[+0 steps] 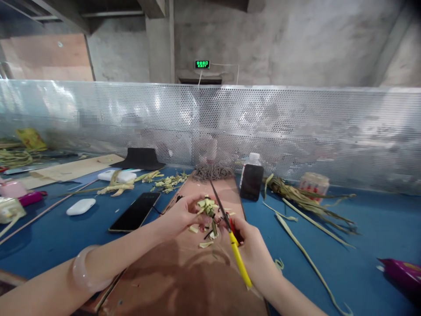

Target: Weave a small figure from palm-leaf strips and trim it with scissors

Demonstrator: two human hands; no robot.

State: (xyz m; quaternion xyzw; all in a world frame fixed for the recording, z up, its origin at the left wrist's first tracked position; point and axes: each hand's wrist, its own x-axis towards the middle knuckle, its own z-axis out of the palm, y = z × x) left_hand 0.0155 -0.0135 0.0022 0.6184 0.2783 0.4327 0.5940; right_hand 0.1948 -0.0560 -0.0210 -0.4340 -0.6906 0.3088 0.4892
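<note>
Over the brown board, my left hand pinches a small knotted piece of green plant-leaf strips with short cut ends sticking out. My right hand grips scissors with yellow and red handles, its fingers closed around them. The dark blades point up and away, just right of the leaf piece. Whether they touch it is hard to tell. Cut leaf scraps lie on the board beneath both hands.
A black phone and white earbud case lie left. Grey cord is heaped at the board's far end, before a perforated metal screen. Right are a dark upright phone, a bottle and dried leaf strips.
</note>
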